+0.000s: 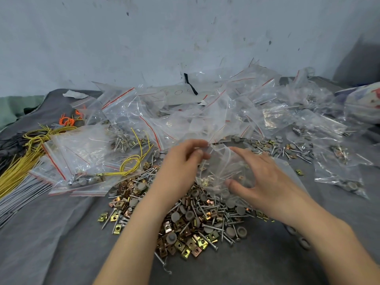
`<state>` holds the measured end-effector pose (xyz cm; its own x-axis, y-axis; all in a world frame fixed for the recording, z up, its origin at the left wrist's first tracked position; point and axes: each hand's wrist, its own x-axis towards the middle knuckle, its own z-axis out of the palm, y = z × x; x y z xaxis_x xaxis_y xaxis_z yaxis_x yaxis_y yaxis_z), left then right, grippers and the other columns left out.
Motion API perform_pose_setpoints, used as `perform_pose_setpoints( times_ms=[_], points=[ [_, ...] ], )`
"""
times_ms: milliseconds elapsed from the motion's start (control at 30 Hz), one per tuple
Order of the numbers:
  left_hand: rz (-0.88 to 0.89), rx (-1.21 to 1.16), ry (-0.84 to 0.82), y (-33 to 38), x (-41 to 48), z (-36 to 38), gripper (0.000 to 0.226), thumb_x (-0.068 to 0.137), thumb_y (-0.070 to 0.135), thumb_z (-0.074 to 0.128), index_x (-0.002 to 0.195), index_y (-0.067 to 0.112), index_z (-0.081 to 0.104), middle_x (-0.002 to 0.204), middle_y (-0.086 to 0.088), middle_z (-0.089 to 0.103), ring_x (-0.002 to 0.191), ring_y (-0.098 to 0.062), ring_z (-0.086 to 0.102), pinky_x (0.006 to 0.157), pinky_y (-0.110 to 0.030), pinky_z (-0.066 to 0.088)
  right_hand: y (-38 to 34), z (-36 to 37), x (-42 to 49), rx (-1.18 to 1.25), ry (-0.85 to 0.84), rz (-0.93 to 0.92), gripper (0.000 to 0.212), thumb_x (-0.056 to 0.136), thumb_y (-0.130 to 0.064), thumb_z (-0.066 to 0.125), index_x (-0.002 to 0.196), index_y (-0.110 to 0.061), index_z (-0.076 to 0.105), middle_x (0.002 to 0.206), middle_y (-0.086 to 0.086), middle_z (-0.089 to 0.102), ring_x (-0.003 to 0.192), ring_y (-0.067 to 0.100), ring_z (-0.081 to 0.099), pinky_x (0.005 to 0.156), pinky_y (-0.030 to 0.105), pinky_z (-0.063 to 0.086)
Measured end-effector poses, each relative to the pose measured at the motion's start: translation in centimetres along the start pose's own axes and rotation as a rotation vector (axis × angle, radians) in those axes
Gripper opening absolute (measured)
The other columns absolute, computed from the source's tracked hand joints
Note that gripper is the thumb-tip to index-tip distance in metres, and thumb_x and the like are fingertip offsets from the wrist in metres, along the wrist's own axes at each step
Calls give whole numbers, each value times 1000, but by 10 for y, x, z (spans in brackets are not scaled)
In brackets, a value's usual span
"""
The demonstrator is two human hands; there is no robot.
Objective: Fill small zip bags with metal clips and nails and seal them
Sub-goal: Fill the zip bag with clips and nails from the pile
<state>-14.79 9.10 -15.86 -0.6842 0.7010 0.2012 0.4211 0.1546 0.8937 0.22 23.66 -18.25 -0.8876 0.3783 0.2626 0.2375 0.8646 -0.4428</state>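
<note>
One clear zip bag (222, 167) is held above the heap of clips, nails and grey caps (191, 227) at the middle of the cloth-covered bench (51, 233). Its top is pinched between the thumb and curled fingers of the left hand (183, 159). The right hand (267, 179) is laid over it with fingers spread and nearly straight. The bag's long axis runs from the pinched top, which points toward the far edge, down toward the near edge. Handwritten marks on a pale card (185, 93) at the far edge are too blurred to be read. Filled bags (86, 161) are piled toward the left edge, beside yellow wire (22, 161).
</note>
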Motion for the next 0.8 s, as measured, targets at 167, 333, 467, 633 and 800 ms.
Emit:
perform_pose_setpoints(
  times_ms=[167, 333, 467, 633, 800],
  points=[
    [7, 316, 115, -15, -4, -28, 22, 102, 25, 47, 117, 33, 61, 93, 15, 71, 67, 6, 61, 60, -23, 50, 0, -1, 0, 7, -10, 3, 76, 83, -66, 51, 150, -45, 23, 126, -31, 38, 119, -8, 27, 101, 23, 25],
    [28, 681, -71, -25, -15, -43, 26, 102, 31, 47, 124, 29, 61, 114, 10, 67, 91, 0, 57, 79, -22, 45, -3, -2, -1, 21, -20, 9, 76, 85, -65, 53, 152, -44, 21, 129, -31, 36, 120, -12, 23, 111, 25, 24],
    [-20, 814, -294, -27, -23, -49, 30, 103, 37, 42, 130, 35, 55, 126, 9, 51, 123, -15, 38, 103, -30, 33, -4, -4, -1, 24, -22, 26, 76, 87, -64, 54, 152, -44, 21, 140, -24, 40, 134, -1, 28, 116, 29, 23],
    [5, 824, -329, -21, -30, -53, 32, 99, 50, 45, 127, 40, 55, 128, 15, 50, 126, -10, 33, 103, -29, 31, -6, -4, -1, 15, -32, 30, 77, 86, -66, 51, 153, -43, 21, 145, -21, 41, 133, -3, 27, 120, 33, 22],
    [30, 799, -304, -19, -32, -54, 23, 98, 47, 51, 118, 41, 58, 124, 15, 52, 123, -9, 37, 103, -29, 35, -5, -4, -1, 6, -27, 34, 76, 86, -64, 53, 152, -42, 23, 138, -25, 42, 128, -4, 29, 114, 27, 25]
  ],
)
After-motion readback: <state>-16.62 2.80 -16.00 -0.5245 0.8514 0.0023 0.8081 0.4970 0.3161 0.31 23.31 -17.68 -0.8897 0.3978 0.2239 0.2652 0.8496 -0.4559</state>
